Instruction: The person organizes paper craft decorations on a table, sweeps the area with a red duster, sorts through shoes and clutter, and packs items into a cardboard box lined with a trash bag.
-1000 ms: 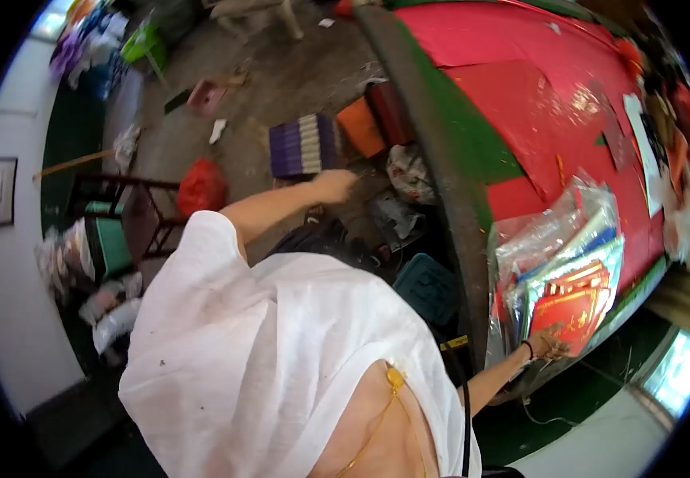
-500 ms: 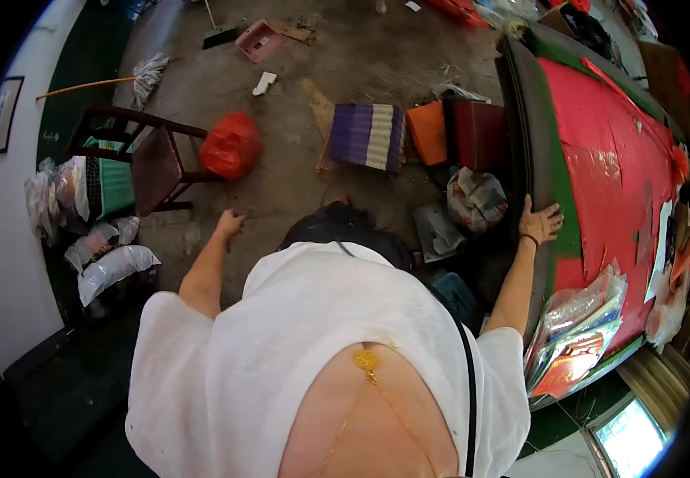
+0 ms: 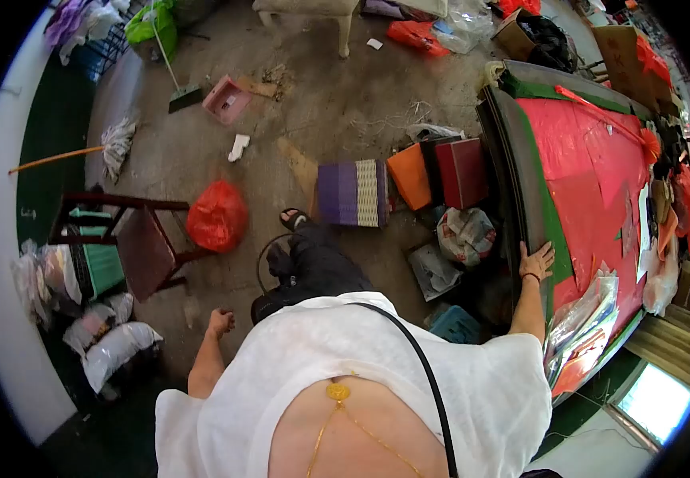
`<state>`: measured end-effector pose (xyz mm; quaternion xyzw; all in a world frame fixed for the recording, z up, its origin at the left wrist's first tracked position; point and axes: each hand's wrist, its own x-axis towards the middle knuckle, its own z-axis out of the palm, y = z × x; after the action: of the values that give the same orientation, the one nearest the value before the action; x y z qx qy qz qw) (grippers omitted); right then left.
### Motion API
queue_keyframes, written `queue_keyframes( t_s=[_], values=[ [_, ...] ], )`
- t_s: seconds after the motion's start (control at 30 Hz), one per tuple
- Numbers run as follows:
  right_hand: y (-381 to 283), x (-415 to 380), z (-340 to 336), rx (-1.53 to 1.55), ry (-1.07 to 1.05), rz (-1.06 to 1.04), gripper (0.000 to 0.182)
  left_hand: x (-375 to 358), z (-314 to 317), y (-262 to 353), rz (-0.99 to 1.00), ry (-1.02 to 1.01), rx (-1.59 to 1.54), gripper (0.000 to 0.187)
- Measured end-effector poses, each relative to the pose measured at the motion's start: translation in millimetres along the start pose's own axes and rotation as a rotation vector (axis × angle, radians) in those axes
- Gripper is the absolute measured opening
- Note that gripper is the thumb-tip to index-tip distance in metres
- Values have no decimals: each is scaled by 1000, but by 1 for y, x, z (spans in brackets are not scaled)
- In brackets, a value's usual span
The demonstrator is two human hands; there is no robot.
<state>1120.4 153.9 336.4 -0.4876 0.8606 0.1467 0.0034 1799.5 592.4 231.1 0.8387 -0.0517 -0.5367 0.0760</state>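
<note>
My right hand rests on the dark padded edge of a large table topped with red sheets and a green border, its fingers spread and flat. At my left side my left hand hangs in the air over the floor, fingers loosely curled, with nothing visible in them. A brown chair is the nearest furniture to it, with a tied red plastic bag beside that chair. Close to my right hand, plastic-sleeved papers lie on the table. My sandalled foot shows ahead of me.
A purple-and-cream striped stool, an orange box and a dark red box stand ahead. A patterned bag sits by the table. Farther off are a pink dustpan, a broom and a mop.
The view has tilted up, showing more of the far floor, and a sandalled foot has come into sight. My right hand stays on the table edge; my left hand still hangs with curled fingers.
</note>
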Motion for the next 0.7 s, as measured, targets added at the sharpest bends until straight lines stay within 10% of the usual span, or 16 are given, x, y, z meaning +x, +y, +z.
queue_keyframes(
  t_s=[0.2,0.27,0.3,0.47,0.7],
  values=[
    [-58,27,-44,79,-356,306,94,109,-141,151,184,14,242,22],
    [-98,35,-43,162,-29,144,89,191,-209,227,368,235,292,28],
    [-122,42,-44,175,50,93,88,114,-202,327,394,374,179,29],
    [-245,80,-52,276,88,139,90,147,-264,524,795,232,86,28],
    [-280,94,-62,254,49,332,89,212,-258,535,497,-52,585,17]
  ],
)
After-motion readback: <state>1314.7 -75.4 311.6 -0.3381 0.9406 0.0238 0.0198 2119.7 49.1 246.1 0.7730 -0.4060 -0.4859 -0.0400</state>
